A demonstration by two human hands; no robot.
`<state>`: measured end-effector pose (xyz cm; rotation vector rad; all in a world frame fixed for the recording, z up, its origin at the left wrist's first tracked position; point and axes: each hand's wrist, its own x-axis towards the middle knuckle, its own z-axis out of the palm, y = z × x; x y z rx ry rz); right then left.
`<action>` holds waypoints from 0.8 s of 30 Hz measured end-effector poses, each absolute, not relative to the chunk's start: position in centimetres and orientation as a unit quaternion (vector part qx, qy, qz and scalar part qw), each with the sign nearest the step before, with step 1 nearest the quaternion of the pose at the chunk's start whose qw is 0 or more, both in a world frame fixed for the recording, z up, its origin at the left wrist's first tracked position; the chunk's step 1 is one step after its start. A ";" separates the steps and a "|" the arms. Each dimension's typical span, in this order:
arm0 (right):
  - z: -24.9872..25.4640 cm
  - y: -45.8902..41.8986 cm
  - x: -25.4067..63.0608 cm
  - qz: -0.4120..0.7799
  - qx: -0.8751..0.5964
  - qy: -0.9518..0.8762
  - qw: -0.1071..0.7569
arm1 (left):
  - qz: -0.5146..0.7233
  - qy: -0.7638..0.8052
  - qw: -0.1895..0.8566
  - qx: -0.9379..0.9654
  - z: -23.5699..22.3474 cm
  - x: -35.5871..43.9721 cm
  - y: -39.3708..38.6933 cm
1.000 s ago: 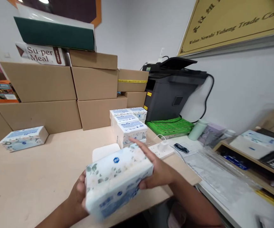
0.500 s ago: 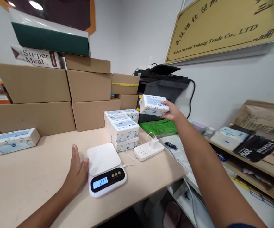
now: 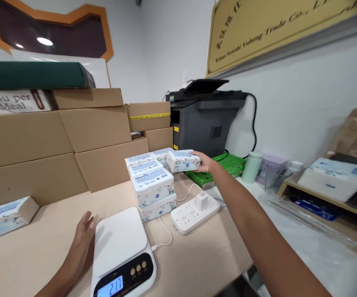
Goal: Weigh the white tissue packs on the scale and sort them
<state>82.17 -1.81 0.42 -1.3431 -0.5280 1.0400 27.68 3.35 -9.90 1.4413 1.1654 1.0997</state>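
Note:
My right hand (image 3: 203,162) grips the right end of a soft tissue pack (image 3: 181,161), white and blue with a floral print. This pack is at the right side of a stack of similar tissue packs (image 3: 153,183); whether it rests on anything is hidden. Close to the left edge of a white digital scale (image 3: 121,235) is my left hand (image 3: 84,231), holding nothing, its fingers loosely bent and apart. The scale's platform is bare and its lit display (image 3: 112,286) reads 217. Another tissue pack (image 3: 7,218) lies at the far left of the table.
Brown cartons (image 3: 95,128) are piled along the back. A white power strip (image 3: 193,212) with a plugged-in adapter lies right of the scale, joined by cables. Behind stands a dark printer (image 3: 206,119), near a green crate (image 3: 231,165), a mint cup (image 3: 252,167) and a shelf (image 3: 314,198).
My right hand has lowered the tissue pack and brought it against the stack's right side. My left hand stays beside the scale with its fingers more bent. The view has shifted right.

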 end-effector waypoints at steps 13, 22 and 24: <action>-3.9 3.7 83.7 0.570 -0.568 -0.239 0.543 | 0.450 0.499 0.514 0.533 -6.8 30.4 2.3; -4.3 4.1 82.3 0.577 -0.541 -0.300 0.533 | 0.443 0.496 0.498 0.557 -7.1 30.0 3.0; -4.7 4.1 82.4 0.580 -0.529 -0.320 0.530 | 0.446 0.498 0.504 0.547 -7.2 29.9 3.1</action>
